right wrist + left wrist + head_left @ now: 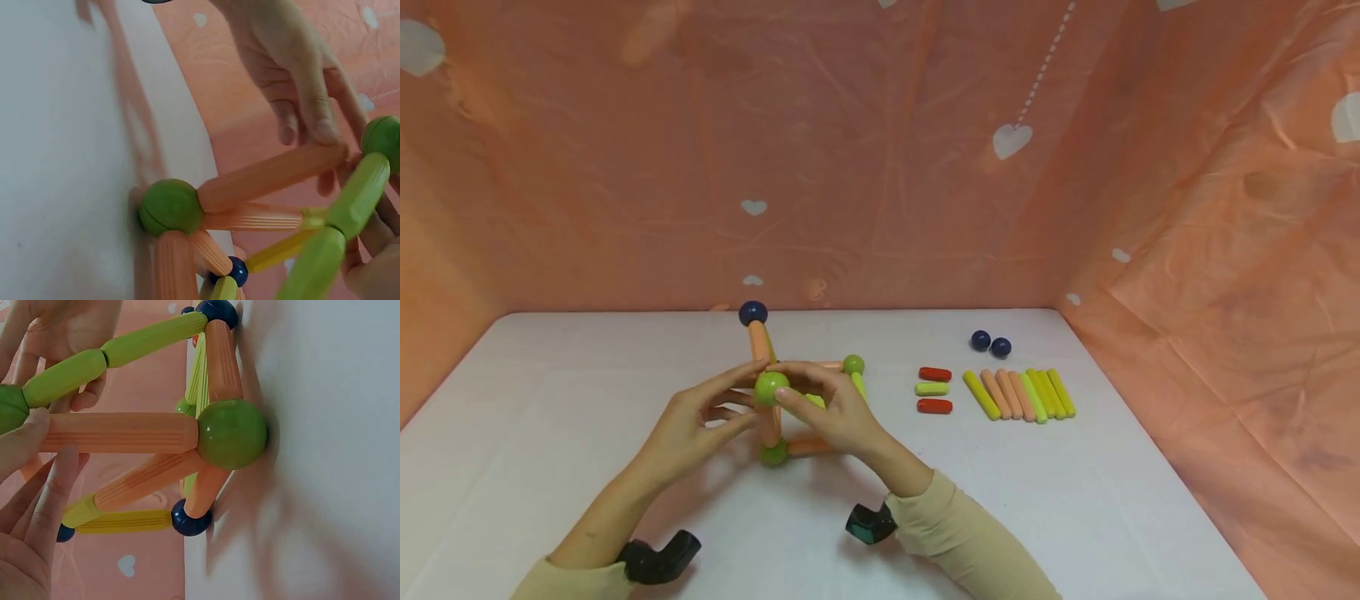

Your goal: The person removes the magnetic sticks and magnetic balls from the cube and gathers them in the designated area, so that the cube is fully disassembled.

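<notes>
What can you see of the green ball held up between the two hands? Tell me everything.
The green ball looks smooth, glossy and plastic. It is raised above the white table, gripped by the right hand, and a yellow-green rod meets it, slanting down toward the table. An orange rod ends close by, but whether they touch is unclear.

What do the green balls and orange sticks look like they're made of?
Green balls: probably hard plastic, glossy, given highlights and a seam line, though coated metal is possible. Orange sticks: likely molded plastic, satin, judging by the even color and fine lengthwise ridges.
</notes>
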Motion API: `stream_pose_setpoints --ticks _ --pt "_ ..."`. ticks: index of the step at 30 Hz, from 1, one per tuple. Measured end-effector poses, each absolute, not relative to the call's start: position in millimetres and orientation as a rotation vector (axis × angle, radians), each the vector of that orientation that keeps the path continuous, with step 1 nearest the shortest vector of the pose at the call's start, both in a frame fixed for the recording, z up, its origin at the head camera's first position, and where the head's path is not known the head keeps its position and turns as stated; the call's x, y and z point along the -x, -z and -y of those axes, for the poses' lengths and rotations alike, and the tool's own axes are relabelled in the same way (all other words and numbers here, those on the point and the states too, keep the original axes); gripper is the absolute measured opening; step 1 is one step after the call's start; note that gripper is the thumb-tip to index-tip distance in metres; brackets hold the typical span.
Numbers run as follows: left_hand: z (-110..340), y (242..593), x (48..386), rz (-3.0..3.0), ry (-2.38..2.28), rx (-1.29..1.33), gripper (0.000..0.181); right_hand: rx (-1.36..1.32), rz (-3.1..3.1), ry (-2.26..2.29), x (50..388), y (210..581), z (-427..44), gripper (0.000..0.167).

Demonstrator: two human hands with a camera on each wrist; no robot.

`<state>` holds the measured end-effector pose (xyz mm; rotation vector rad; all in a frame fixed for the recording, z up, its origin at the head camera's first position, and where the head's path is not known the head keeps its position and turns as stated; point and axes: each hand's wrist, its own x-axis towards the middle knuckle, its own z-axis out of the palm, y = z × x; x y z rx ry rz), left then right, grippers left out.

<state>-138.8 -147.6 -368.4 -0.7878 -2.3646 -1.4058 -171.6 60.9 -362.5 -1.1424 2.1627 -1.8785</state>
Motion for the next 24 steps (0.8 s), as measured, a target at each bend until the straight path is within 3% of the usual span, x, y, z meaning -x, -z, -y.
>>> stream_pose_setpoints --ticks 6,16,24 --pt "145.8 369.2 138.0 2.371 1.395 0.755 0.055 1.034 -2.081 1.993 167.9 360.7 -68.3 0.041" --pt "142.1 367.6 137.5 2.366 1.408 0.741 0.057 1.182 -2.09 2.009 170.8 365.1 -65.0 0.049" --pt "142.5 368.7 138.6 2.36 1.429 0.739 0.057 1.132 -2.137 1.946 172.7 363.7 -64.0 0.043"
